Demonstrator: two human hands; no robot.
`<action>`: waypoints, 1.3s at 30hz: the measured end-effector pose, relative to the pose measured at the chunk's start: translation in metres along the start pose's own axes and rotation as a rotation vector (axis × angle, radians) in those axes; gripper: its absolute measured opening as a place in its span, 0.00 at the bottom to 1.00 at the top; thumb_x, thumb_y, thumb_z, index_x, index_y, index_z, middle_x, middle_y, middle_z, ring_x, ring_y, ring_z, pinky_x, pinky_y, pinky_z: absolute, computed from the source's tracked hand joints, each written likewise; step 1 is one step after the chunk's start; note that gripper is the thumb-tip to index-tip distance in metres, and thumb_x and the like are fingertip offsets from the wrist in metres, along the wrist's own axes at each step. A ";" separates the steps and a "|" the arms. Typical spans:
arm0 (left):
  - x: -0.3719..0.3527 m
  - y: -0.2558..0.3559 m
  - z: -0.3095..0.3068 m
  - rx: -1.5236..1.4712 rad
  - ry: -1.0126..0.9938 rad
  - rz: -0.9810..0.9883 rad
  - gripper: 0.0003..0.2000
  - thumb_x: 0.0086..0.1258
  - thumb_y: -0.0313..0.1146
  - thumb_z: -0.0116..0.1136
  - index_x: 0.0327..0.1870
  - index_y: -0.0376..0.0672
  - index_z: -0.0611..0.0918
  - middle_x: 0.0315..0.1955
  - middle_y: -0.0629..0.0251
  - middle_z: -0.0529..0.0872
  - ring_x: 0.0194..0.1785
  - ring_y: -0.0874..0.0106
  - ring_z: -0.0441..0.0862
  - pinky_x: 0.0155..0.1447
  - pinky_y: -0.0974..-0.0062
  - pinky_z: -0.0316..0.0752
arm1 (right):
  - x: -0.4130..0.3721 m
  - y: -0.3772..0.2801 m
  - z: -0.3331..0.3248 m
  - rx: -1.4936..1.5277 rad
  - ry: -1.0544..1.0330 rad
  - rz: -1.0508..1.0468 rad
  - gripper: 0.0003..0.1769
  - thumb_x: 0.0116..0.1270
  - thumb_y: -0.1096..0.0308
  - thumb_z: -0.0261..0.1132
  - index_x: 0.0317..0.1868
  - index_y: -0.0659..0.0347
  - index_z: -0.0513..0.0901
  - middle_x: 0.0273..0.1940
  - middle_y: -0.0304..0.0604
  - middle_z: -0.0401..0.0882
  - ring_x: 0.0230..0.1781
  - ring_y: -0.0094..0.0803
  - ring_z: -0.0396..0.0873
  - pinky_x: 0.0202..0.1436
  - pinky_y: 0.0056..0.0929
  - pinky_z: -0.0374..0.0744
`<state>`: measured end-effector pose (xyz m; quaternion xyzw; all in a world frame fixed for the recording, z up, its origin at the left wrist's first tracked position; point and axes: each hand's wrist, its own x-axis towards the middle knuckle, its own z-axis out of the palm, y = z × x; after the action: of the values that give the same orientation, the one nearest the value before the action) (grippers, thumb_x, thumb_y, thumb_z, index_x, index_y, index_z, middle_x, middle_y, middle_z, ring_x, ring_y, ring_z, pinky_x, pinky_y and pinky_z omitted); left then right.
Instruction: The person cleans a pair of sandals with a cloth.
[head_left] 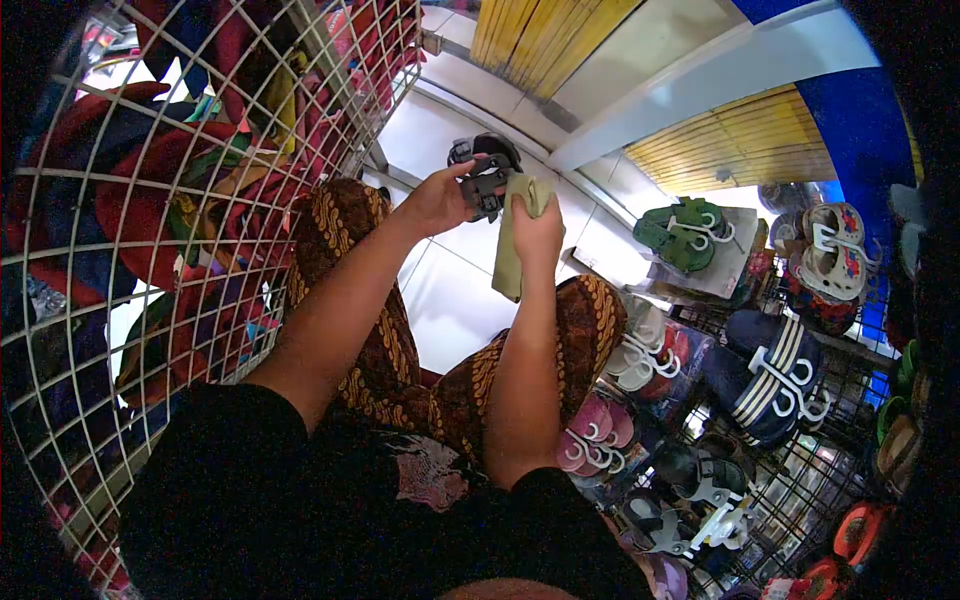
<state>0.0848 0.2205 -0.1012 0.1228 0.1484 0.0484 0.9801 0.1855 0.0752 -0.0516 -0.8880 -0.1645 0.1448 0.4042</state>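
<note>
My left hand [437, 205] is closed on a dark grey and black strapped sandal [488, 185], held out over the white tiled floor in front of my knees. An olive-green cloth [508, 255] is bunched in my right hand [537, 228], its lower end hanging down past the fist. The top of the cloth overlaps the right side of the sandal in this view. Both hands are close together, and the far end of the sandal is partly hidden behind its own straps and my fingers.
A white wire rack [160, 240] full of colourful items stands close on my left. To the right, a black wire rack [785, 490] carries hanging footwear, including green sandals [680, 235], striped navy slides [765, 375] and pink sandals [598, 430]. A light-coloured frame [700, 80] runs along the back.
</note>
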 end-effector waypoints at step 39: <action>0.006 -0.013 -0.007 0.657 0.521 0.261 0.22 0.81 0.51 0.46 0.57 0.42 0.80 0.43 0.64 0.86 0.42 0.74 0.84 0.47 0.72 0.81 | -0.005 0.026 0.047 0.128 0.093 0.314 0.20 0.60 0.60 0.72 0.48 0.63 0.84 0.46 0.52 0.86 0.44 0.48 0.84 0.51 0.41 0.79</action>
<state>0.0888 0.2108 -0.1129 0.4296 0.3812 0.1515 0.8045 0.1675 0.0887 -0.1002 -0.8810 0.0048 0.1753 0.4395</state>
